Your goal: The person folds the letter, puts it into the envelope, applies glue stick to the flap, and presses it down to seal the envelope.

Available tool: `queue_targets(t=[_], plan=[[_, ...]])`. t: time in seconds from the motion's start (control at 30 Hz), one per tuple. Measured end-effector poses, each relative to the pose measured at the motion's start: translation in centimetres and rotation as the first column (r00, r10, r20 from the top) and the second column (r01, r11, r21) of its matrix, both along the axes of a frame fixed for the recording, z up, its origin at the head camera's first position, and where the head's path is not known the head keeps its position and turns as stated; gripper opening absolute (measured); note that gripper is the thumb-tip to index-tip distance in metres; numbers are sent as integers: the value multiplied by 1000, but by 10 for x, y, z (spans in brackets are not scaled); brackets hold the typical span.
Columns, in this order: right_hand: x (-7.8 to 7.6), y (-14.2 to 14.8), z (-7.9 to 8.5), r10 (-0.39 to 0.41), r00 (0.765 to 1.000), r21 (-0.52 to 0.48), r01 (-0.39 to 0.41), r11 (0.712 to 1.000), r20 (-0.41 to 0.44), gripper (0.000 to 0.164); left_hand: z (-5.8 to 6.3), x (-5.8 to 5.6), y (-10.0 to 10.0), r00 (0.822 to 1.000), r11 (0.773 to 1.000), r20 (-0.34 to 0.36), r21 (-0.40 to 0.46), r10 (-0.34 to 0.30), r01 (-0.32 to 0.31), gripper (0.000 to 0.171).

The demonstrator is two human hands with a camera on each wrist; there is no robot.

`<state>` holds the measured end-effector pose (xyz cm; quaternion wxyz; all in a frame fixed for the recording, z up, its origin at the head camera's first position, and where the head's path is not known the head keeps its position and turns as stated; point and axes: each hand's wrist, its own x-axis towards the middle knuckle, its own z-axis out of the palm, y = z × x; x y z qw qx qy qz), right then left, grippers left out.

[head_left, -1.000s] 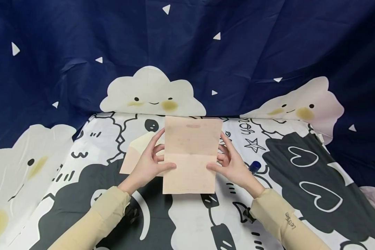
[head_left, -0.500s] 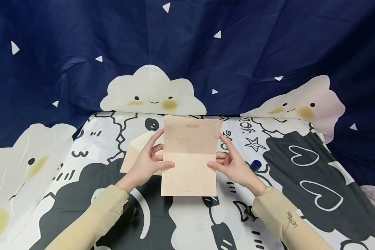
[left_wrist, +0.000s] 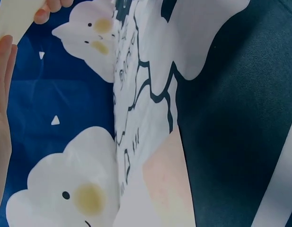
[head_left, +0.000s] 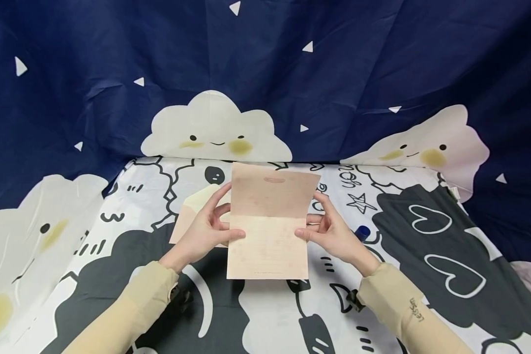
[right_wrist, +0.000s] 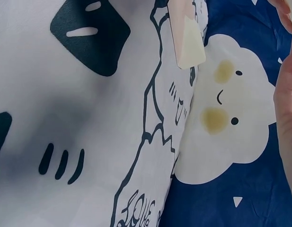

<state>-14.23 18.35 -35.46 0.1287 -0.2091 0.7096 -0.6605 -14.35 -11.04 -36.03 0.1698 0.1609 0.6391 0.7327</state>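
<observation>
A pale pink sheet of letter paper (head_left: pixel 267 246), creased across its middle, is held up in front of me by both hands. Its upper half tilts at the crease and looks darker; a small oval print shows near the top. My left hand (head_left: pixel 203 231) pinches the left edge, thumb in front and fingers behind. On the right edge my right hand (head_left: pixel 334 233) grips the sheet the same way. Behind the left hand lies a pink envelope (head_left: pixel 185 223) with its cream flap (head_left: pixel 199 197) raised, partly hidden. In the left wrist view, part of the left hand (left_wrist: pixel 3 90) appears at the edge.
A blue cylindrical object, perhaps a marker (head_left: pixel 362 233), lies behind the right wrist, mostly hidden. The surface is covered by a black-and-white printed cloth (head_left: pixel 265 314). At the back hangs a dark blue curtain (head_left: pixel 265 59) with cloud prints.
The sheet has opened slightly wider, its lower edge coming a little lower and nearer. Both hands have shifted slightly apart, still holding the edges.
</observation>
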Motion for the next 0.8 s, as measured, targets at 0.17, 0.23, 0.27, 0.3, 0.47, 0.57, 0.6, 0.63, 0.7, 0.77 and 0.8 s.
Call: queue_targets(t=[0.17, 0.23, 0.27, 0.3, 0.47, 0.57, 0.6, 0.63, 0.7, 0.77, 0.8], plan=[[0, 2, -3, 26, 998, -26, -27, 999, -56, 73, -1, 1, -2, 1000, 1000, 8, 17, -25, 25, 98], [1, 3, -4, 35, 996, -33, -37, 999, -77, 67, -3, 1, -3, 999, 999, 4, 30, -42, 42, 92], [0, 3, -4, 35, 996, -29, -38, 999, -85, 64, -3, 1, -3, 999, 998, 3, 33, -52, 52, 89], [0, 4, -5, 35, 995, -29, -38, 999, -92, 62, -4, 1, -4, 998, 998, -3, 34, -59, 59, 86], [0, 6, -7, 32, 995, -2, -32, 999, -90, 56, -6, 1, -8, 996, 996, -11, 23, -87, 87, 73], [1, 7, -6, 37, 996, 35, -34, 999, -80, 54, -7, 0, -10, 995, 995, -18, -3, -97, 97, 70], [1, 7, -6, 36, 996, 51, -32, 998, -76, 52, -7, 0, -10, 995, 995, -17, -11, -99, 99, 69], [1, 8, -6, 33, 997, 67, -28, 997, -75, 50, -8, 0, -11, 995, 995, -17, -15, -103, 102, 68], [2, 8, -5, 28, 997, 85, -22, 996, -76, 46, -9, -1, -11, 995, 994, -13, -21, -104, 103, 66], [2, 9, -5, 19, 997, 95, -12, 995, -74, 40, -9, -1, -12, 995, 994, -12, -33, -101, 101, 61], [2, 9, -5, 10, 997, 104, -3, 995, -74, 37, -9, -1, -12, 995, 994, -13, -44, -98, 97, 58]])
